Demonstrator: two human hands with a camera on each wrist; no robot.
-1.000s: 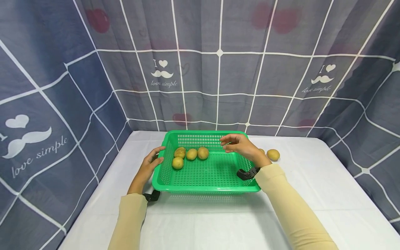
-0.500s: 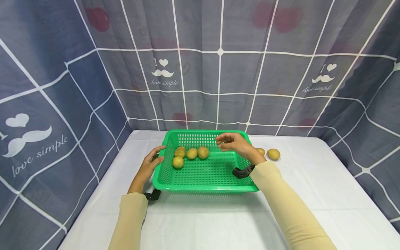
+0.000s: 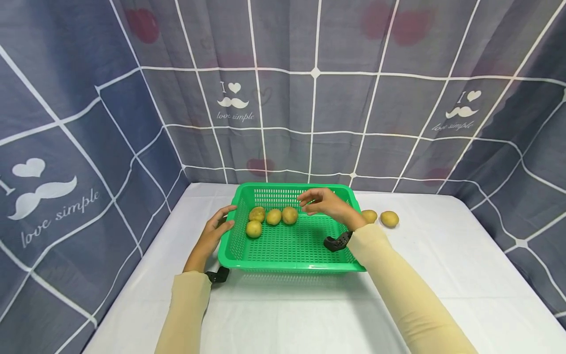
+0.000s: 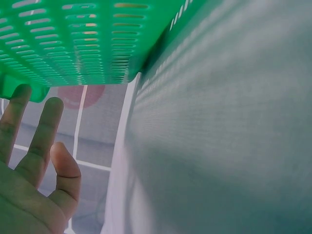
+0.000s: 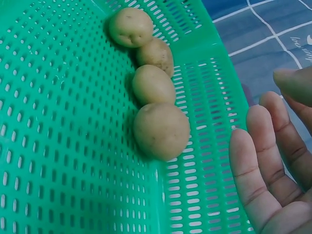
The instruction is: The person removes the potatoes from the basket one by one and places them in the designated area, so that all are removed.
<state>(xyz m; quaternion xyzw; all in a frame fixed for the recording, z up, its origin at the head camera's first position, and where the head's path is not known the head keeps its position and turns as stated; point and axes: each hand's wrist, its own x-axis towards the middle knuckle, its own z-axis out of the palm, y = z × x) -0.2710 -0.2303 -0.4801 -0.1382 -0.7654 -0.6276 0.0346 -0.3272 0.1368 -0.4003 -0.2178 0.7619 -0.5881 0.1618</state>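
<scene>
Several potatoes (image 3: 274,217) lie in a row with a bend at the left end of a green plastic basket (image 3: 292,267). My left hand (image 3: 211,235) is at the basket's left rim with its fingers relaxed; in the left wrist view the fingers (image 4: 41,131) reach up to the rim, and a fingertip seems to touch it. Over the right part of the basket hovers my right hand (image 3: 329,205), fingers loosely bent, holding nothing. The right wrist view shows that hand's fingers (image 5: 265,156) apart from the nearest, largest potato (image 5: 162,130).
Two more potatoes, one beside the basket (image 3: 369,216) and one farther right (image 3: 389,219), lie on the white tablecloth (image 3: 283,319). A grey checked curtain (image 3: 336,108) hangs behind and along both sides.
My right hand has drifted left over the basket, toward the potatoes, uncovering more of the potato just outside the right rim. My left hand stays at the left rim.
</scene>
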